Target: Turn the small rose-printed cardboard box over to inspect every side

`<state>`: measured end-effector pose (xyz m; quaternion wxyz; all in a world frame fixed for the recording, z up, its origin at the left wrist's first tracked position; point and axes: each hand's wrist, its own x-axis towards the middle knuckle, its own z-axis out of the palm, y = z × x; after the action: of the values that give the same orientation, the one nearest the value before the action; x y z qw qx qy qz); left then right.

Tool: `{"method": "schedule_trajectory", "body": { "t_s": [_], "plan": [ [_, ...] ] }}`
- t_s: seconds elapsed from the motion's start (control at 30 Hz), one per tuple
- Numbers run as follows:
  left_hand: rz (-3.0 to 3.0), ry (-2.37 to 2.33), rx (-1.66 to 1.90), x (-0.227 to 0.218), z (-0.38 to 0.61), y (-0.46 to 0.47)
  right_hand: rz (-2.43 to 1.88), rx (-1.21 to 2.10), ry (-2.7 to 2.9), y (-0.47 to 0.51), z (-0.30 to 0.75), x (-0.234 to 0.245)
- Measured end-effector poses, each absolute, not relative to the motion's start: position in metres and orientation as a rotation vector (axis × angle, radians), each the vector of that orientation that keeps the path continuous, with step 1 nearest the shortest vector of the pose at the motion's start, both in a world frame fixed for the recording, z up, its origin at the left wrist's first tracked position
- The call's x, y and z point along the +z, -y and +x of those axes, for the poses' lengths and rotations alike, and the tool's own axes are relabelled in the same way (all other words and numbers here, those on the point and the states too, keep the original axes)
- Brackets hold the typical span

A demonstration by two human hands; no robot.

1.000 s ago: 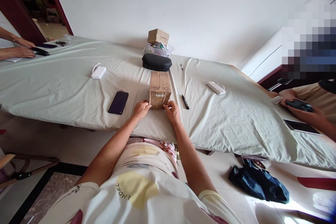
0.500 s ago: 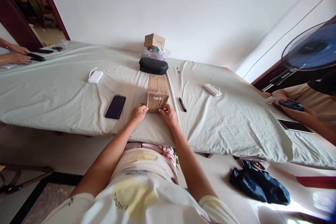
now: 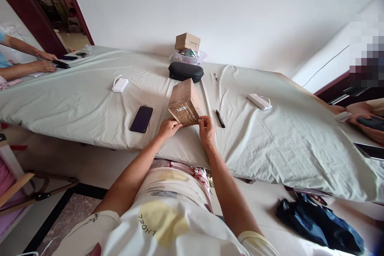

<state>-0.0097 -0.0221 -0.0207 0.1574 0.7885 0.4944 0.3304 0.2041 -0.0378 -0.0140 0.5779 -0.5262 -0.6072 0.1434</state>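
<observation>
A brown taped cardboard box (image 3: pixel 184 102) is tilted up on the cloth-covered table (image 3: pixel 270 140), its near end lifted. My left hand (image 3: pixel 169 128) pinches the box's near lower-left corner. My right hand (image 3: pixel 206 125) grips the near lower-right corner with closed fingers. A black marker (image 3: pixel 220 118) lies just right of my right hand. A dark phone (image 3: pixel 141 119) lies to the left of my left hand.
A black case (image 3: pixel 185 71), a clear tub (image 3: pixel 188 57) and a second small box (image 3: pixel 187 41) stand at the far edge. White power banks (image 3: pixel 120 85) (image 3: pixel 259 101) lie left and right. Other people's hands (image 3: pixel 42 61) (image 3: pixel 364 114) hold phones at both ends. A dark bag (image 3: pixel 321 224) lies on the floor.
The box was lying flat on the table; both my hands have lifted and tilted its near end up. The view has shifted slightly.
</observation>
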Motion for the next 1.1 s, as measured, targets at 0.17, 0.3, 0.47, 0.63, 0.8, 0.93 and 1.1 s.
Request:
{"method": "schedule_trajectory", "body": {
  "t_s": [0.17,0.3,0.47,0.63,0.8,0.93,1.1],
  "plan": [
    [2.125,-1.465,1.116,-0.018,-0.011,0.027,-1.222,0.158,1.436,0.042,0.21,-0.008],
    [1.725,-1.467,1.554,-0.02,-0.015,0.028,-1.205,0.049,1.394,0.047,0.214,-0.005],
    [1.694,-1.395,1.706,-0.024,-0.015,0.025,-1.131,0.128,1.414,0.049,0.211,-0.007],
    [1.775,-1.351,1.636,-0.024,-0.015,0.025,-1.104,0.303,1.583,0.046,0.207,-0.008],
    [1.747,-1.315,1.63,-0.029,-0.016,0.024,-1.124,0.349,1.668,0.046,0.206,-0.011],
    [1.716,-1.262,1.687,-0.032,-0.018,0.022,-1.153,0.332,1.689,0.044,0.205,-0.015],
    [1.716,-1.278,1.688,-0.033,-0.019,0.021,-1.145,0.348,1.688,0.042,0.205,-0.017]
  ]
}}
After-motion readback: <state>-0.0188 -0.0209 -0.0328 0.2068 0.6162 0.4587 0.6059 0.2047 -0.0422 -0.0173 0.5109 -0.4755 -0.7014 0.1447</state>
